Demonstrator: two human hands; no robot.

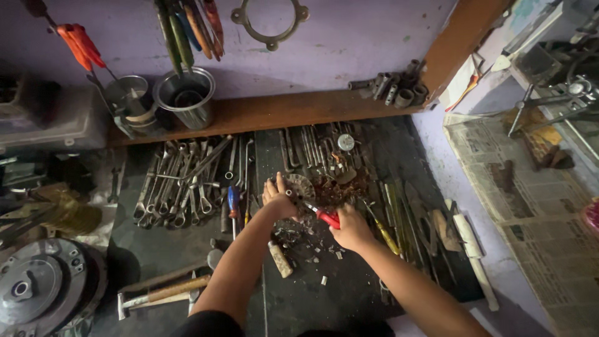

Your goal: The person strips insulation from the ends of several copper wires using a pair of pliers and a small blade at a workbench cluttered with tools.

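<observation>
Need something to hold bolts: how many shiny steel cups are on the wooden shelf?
2, side by side at the shelf's left end: the smaller steel cup on the left, the wider steel cup right of it. Others may be hidden in the dark corner.

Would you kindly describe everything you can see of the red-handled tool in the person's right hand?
The red-handled tool looks like pliers or cutters: red grips, seemingly plastic, and a dark metal head pointing up-left toward the left hand. The right hand wraps its handles, hiding their ends. It lies nearly level, low over the dark bench, above scattered scraps. The head meets a small metal piece at the left hand's fingers; whether the head is shut on it is too small to tell.
</observation>
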